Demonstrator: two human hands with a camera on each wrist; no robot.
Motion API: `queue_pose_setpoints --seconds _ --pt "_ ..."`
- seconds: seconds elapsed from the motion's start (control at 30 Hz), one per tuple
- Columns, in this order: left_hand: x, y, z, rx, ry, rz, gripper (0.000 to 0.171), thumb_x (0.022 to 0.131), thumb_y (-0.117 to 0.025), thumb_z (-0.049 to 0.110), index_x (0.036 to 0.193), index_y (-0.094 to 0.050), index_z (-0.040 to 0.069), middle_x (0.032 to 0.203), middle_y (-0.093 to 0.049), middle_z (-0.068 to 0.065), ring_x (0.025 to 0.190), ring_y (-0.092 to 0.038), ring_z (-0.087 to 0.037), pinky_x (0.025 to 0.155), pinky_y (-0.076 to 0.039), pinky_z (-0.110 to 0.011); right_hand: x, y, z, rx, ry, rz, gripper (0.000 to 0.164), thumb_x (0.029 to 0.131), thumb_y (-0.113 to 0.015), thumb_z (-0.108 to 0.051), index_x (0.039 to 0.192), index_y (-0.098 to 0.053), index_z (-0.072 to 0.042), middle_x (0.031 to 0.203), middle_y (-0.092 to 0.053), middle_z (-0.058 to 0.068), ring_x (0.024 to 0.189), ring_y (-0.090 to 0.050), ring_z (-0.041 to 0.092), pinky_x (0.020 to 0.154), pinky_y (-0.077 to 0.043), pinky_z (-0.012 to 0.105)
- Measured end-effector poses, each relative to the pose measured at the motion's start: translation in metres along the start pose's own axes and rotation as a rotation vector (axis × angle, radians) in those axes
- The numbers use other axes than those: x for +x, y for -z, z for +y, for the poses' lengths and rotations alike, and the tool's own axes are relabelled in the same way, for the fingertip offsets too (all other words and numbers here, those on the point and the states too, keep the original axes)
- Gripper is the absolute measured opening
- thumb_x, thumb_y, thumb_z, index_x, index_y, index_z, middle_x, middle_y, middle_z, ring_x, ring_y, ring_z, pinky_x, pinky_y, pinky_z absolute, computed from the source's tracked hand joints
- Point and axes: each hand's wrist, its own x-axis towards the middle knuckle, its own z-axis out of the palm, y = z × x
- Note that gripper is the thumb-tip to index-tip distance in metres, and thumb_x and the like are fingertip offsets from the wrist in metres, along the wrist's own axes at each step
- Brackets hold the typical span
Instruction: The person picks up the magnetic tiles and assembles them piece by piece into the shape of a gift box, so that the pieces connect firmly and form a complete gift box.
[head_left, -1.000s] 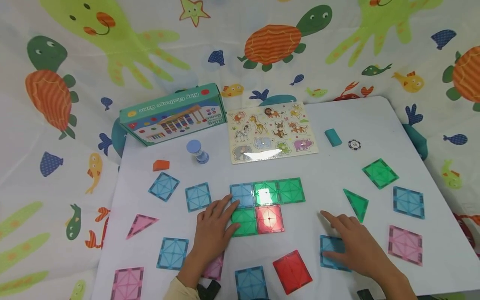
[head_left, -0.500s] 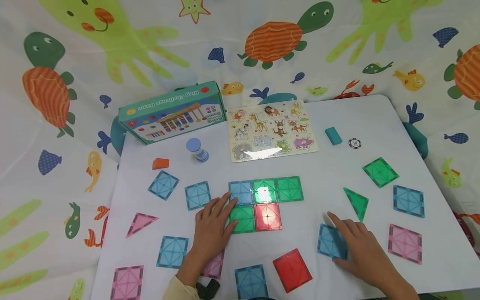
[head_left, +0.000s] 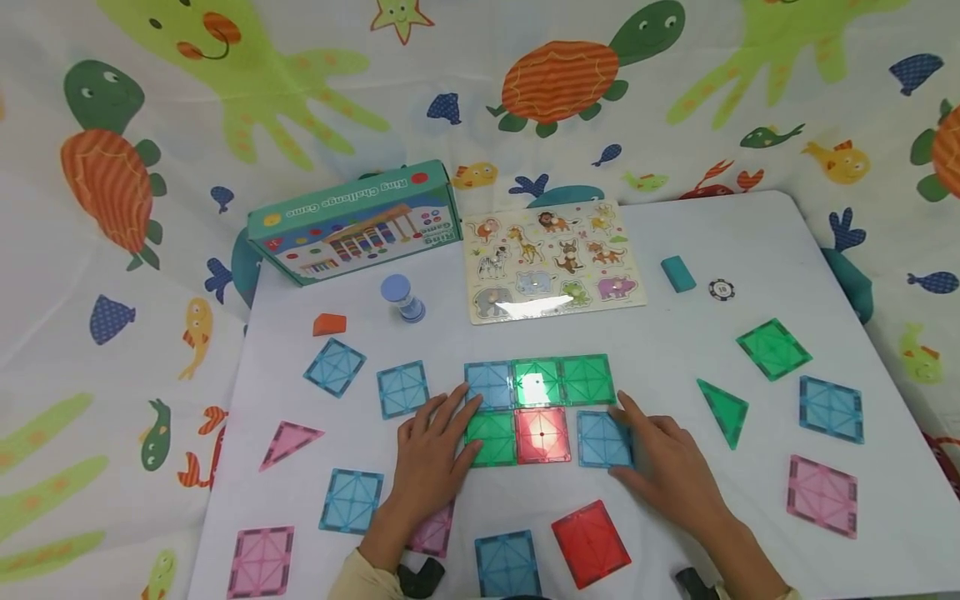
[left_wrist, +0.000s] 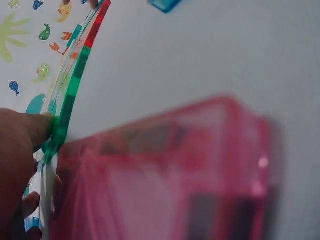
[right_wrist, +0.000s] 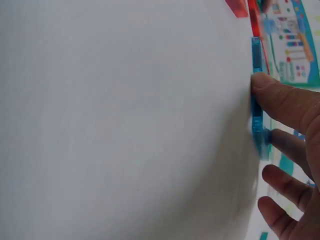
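On the white table, a blue tile (head_left: pixel 488 384), two green tiles (head_left: pixel 587 380), another green tile (head_left: pixel 491 437) and a red tile (head_left: pixel 543 434) lie edge to edge in two rows. My left hand (head_left: pixel 429 462) rests at the left side of this group, its fingertips touching the blue and lower green tiles. With thumb and index finger my right hand (head_left: pixel 670 467) pinches a blue square magnetic tile (head_left: pixel 603 440), just right of the red one with a narrow gap. The right wrist view shows the thumb (right_wrist: pixel 280 97) on that tile's near edge.
Loose tiles lie around, among them a red square (head_left: pixel 591 544), a green triangle (head_left: pixel 724 413) and a pink square (head_left: pixel 822 497). Behind stand a green game box (head_left: pixel 356 223), a blue hourglass-shaped piece (head_left: pixel 402 297) and an animal puzzle board (head_left: pixel 553 262).
My right hand has taken hold of the blue tile at the right and brought it left and up, near the red tile. The left hand has stayed on the group.
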Motion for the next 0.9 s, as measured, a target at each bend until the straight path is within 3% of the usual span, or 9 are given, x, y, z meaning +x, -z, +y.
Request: queue_pose_setpoints --seconds 0.27,0.47,0.6,0.73,0.83,0.9 --pt "0.001 0.001 0.0 -0.006 0.001 -0.006 0.064 0.09 -0.054 0.049 0.148 -0.03 0.034 0.156 -0.021 0.006 0.138 -0.023 -0.024 0.096 -0.027 -0.051 0.007 -0.011 -0.008 0.002 0.073 0.057 0.114 0.061 -0.089 -0.033 0.151 -0.021 -0.021 0.126 -0.062 -0.005 0.103 -0.054 0.024 0.082 -0.048 0.045" --pt "0.001 -0.001 0.0 -0.003 0.004 -0.013 0.064 0.091 -0.053 0.049 0.148 -0.029 0.034 0.156 -0.019 0.007 0.138 -0.022 -0.023 0.096 -0.027 -0.051 -0.002 -0.01 -0.015 0.043 0.045 0.012 0.108 0.063 -0.087 -0.036 0.15 -0.025 -0.026 0.126 -0.059 -0.008 0.106 -0.05 0.016 0.078 -0.052 0.037" --pt "0.001 -0.002 0.0 0.001 0.002 -0.012 0.064 0.091 -0.053 0.05 0.148 -0.028 0.034 0.156 -0.019 0.007 0.138 -0.022 -0.022 0.096 -0.027 -0.05 -0.015 -0.007 -0.028 0.101 0.125 -0.019 0.105 0.058 -0.087 -0.045 0.147 -0.033 -0.03 0.12 -0.057 -0.013 0.105 -0.043 0.006 0.069 -0.053 0.027" --pt "0.0 -0.002 -0.001 -0.004 0.007 -0.006 0.064 0.091 -0.053 0.049 0.148 -0.029 0.034 0.156 -0.019 0.008 0.138 -0.022 -0.022 0.096 -0.026 -0.05 -0.031 -0.008 -0.044 0.191 0.2 -0.158 0.106 0.055 -0.086 -0.054 0.145 -0.034 -0.034 0.124 -0.051 -0.018 0.111 -0.037 0.005 0.065 -0.052 0.022" --pt "0.0 -0.002 -0.001 -0.007 0.007 -0.007 0.064 0.091 -0.053 0.049 0.148 -0.029 0.034 0.156 -0.019 0.008 0.138 -0.022 -0.022 0.096 -0.026 -0.05 -0.044 -0.009 -0.05 0.236 0.173 -0.283 0.107 0.053 -0.086 -0.055 0.144 -0.032 -0.04 0.126 -0.045 -0.021 0.115 -0.034 0.008 0.063 -0.052 0.022" --pt "0.0 -0.001 -0.001 -0.007 0.006 -0.006 0.064 0.091 -0.053 0.049 0.148 -0.029 0.034 0.156 -0.019 0.008 0.138 -0.022 -0.022 0.096 -0.026 -0.05 -0.052 -0.01 -0.048 0.24 0.162 -0.323 0.107 0.052 -0.087 -0.053 0.143 -0.032 -0.041 0.127 -0.045 -0.021 0.115 -0.035 0.01 0.063 -0.052 0.023"
